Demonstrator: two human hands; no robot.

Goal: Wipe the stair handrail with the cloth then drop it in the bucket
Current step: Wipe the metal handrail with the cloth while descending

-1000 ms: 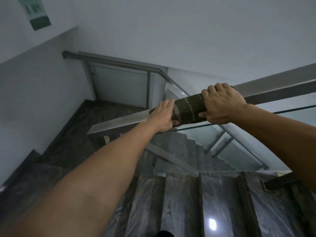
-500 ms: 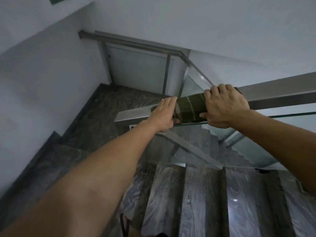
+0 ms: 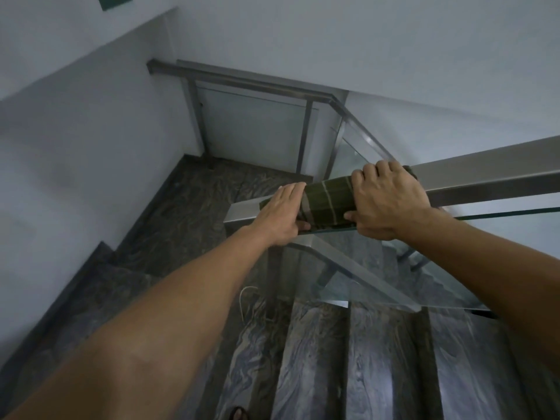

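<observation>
Head view looks down a stairwell of dark, veined, polished stone steps (image 3: 318, 359) between plain pale walls. Beside them runs the flat, brushed grey metal handrail (image 3: 485, 174) over clear glass panels (image 3: 378, 277), its square lower end close to the hands. A dark green cloth with pale stripes (image 3: 328, 201) is wrapped snugly around the rail near that end. The right hand (image 3: 391, 204) is clamped over cloth and rail, fingers curled across the top and thumb beneath. The left hand (image 3: 280, 213) lies flatter, fingers extended along the top, thumb tucked under the cloth's edge. Wiping looks to be mid-way or late, since little rail remains below. No bucket shows, so the drop is not yet done.
</observation>
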